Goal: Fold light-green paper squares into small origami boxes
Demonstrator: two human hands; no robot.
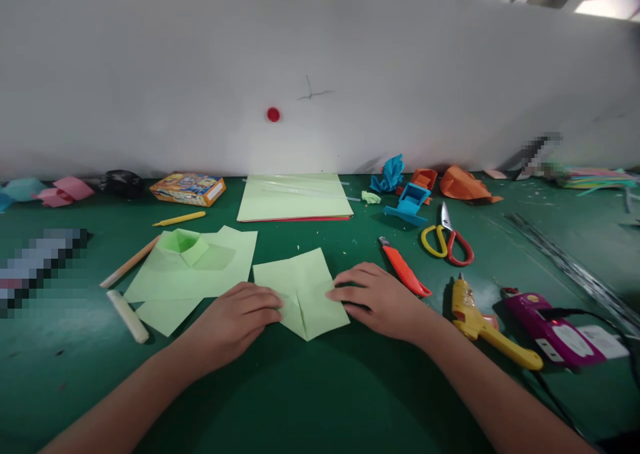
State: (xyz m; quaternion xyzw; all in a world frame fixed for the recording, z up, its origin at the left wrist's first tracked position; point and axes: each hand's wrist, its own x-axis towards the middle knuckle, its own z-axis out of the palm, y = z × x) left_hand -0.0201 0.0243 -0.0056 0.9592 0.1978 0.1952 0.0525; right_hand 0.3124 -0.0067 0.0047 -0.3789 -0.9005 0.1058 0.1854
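Note:
A pale green sheet of paper (314, 287) with a crease running up from its lower corner is in front of me, slightly bent. My left hand (247, 314) has its fingers closed on the left edge, and my right hand (377, 301) grips the right edge; both thumbs are mostly hidden. Left of it, a folded green paper piece (185, 244) with an open hollow top rests on more green sheets (225, 267). A red utility knife (405, 267) lies just beyond my right hand.
Scissors (457, 244), a yellow glue gun (487, 327) and a purple power strip (555, 331) lie on the right. Behind are a paper stack (295, 201), crumpled blue paper (390, 174) and an orange box (187, 189). Leftward are a glue stick (127, 316) and wooden stick (130, 262). A white wall (200, 74) bounds the table.

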